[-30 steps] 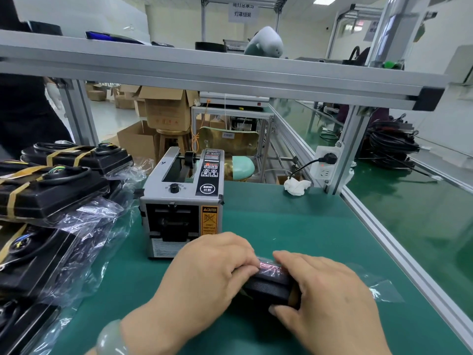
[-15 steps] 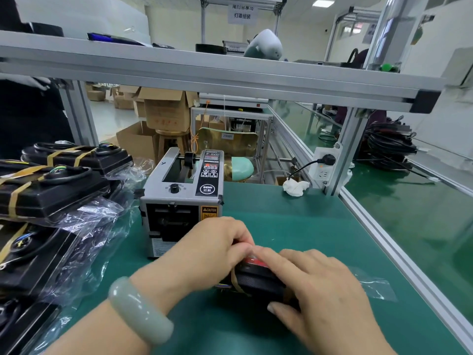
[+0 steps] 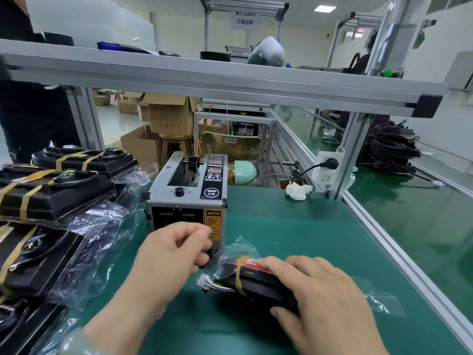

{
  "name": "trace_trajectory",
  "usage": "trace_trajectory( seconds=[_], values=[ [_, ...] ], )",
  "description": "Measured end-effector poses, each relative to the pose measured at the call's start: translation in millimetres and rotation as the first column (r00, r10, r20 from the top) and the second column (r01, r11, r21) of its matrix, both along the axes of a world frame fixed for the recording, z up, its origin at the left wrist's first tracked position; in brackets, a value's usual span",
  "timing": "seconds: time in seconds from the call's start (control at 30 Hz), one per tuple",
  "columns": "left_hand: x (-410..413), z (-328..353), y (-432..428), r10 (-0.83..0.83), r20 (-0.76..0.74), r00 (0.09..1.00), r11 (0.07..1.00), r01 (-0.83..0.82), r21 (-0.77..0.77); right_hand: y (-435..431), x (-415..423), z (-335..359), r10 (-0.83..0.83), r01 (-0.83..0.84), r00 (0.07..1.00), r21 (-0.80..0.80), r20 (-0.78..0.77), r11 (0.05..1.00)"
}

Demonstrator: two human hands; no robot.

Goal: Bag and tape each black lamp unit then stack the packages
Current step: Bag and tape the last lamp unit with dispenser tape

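Note:
A small black lamp unit (image 3: 258, 285) with a red strip lies in a clear bag (image 3: 235, 252) on the green mat, near the front. A tan tape band (image 3: 240, 275) wraps its left end, and coloured wires with a white plug (image 3: 212, 284) stick out to the left. My right hand (image 3: 325, 301) grips the unit from above, thumb on its near side. My left hand (image 3: 174, 254) hovers just left of it, fingers curled with nothing visible in them, in front of the grey tape dispenser (image 3: 186, 196). Bagged and taped larger black units (image 3: 51, 198) are stacked at the left.
A crumpled white tissue (image 3: 298, 190) lies at the back of the mat beside a wall socket (image 3: 327, 170) and an aluminium post (image 3: 350, 149). An aluminium rail (image 3: 399, 254) borders the mat on the right. A person in dark clothes (image 3: 30, 119) stands at far left.
My left hand has lifted off the lamp unit and drawn back left toward the dispenser. The taped end and its wires now show. My right hand stays on the unit.

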State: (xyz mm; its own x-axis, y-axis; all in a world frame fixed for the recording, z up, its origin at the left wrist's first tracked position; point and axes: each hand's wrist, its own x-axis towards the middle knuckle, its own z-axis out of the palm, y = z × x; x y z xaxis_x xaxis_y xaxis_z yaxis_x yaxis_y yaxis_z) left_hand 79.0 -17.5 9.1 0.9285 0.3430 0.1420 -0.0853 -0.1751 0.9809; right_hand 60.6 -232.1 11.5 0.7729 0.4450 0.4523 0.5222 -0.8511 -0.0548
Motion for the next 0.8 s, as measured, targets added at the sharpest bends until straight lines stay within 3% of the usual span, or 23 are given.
trace_trajectory(
  seconds=[0.13,0.27,0.43,0.8],
  values=[
    [6,-9,26,0.148,-0.224,0.963,0.918,-0.218,-0.332,0,-1,1,-0.021,0.021,1.0,0.019,-0.004,1.0],
    [13,-8,34,0.135,-0.337,0.932,0.825,-0.294,-0.482,0,-1,2,-0.024,0.024,1.0,0.01,-0.01,1.0],
    [21,-7,35,0.137,-0.349,0.927,0.785,-0.316,-0.533,-1,0,2,-0.018,0.018,1.0,0.0,-0.014,1.0],
    [37,-3,30,0.137,-0.363,0.922,0.797,-0.32,-0.512,-1,0,2,-0.015,0.016,1.0,0.02,-0.007,1.0]
  ],
)
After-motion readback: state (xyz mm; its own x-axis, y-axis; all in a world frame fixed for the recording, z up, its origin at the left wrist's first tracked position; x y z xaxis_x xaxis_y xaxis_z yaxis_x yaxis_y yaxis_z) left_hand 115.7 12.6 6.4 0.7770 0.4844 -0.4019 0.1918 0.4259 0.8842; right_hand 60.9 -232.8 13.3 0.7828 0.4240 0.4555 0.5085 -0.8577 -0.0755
